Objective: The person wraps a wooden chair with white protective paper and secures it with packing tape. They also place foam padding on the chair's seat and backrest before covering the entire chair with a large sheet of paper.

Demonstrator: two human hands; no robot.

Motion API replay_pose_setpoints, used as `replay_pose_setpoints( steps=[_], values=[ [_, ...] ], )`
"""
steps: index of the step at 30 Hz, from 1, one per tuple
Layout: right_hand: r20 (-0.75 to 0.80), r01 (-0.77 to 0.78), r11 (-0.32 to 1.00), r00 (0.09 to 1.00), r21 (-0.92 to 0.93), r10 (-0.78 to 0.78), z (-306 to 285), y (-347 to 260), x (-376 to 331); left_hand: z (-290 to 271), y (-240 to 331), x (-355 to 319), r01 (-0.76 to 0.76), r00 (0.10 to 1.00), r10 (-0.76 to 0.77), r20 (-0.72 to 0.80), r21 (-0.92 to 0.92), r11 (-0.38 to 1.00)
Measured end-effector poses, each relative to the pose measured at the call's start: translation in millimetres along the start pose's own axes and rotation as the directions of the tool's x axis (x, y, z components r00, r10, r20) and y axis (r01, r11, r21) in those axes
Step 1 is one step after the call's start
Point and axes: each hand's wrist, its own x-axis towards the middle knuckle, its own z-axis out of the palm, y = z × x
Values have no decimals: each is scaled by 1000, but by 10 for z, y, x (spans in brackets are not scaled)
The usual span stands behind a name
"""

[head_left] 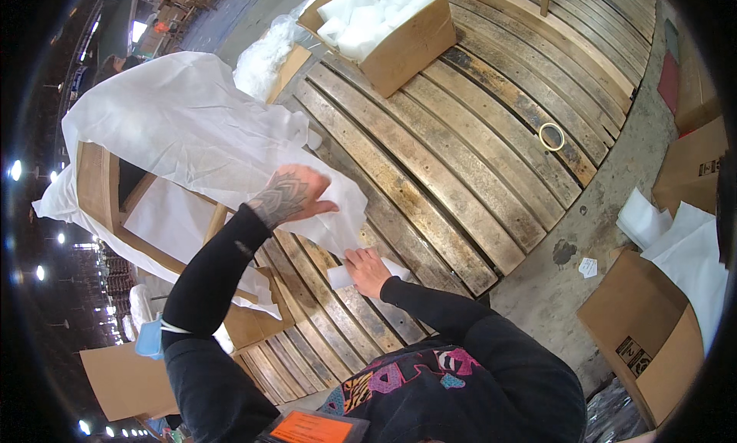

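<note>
A white wrapping sheet [184, 109] is draped over a wooden furniture frame [98, 186] at the left, and its loose end reaches toward the middle of the slatted table. Over that loose end is my left hand [295, 196], tattooed on the back. Its thumb stands out to the right, while the other fingers are blurred and turned from view. Lower and to the right, my right hand [367, 272] has its fingers bent over a small white foam piece [394, 269] on the slats, by the sheet's lower corner.
A cardboard box [414, 47] of white foam pieces stands on the slatted wooden table [453, 182] at the far side. A roll of tape [551, 137] lies at the right. Open cardboard boxes [633, 320] and white sheets [687, 259] sit on the floor at right.
</note>
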Motion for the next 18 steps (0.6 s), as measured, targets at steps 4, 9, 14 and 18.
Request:
replay_pose_setpoints(
  steps=[4, 9, 14, 18],
  values=[
    [55, 37, 996, 998, 86, -42, -10, -6, 71, 252, -5, 218, -103, 991, 127, -42, 369, 924],
    [39, 67, 942, 996, 329, -84, -261, 104, -34, 613, -344, 134, -99, 985, 21, 170, 460, 882],
    [-1, -277, 811, 946, 515, 324, -581, 366, -25, 736, -527, -17, -59, 998, 43, 43, 543, 838],
    [-32, -380, 862, 910, 336, 413, -714, 566, 243, 678, -627, -136, -36, 996, 80, -51, 578, 815]
  ],
)
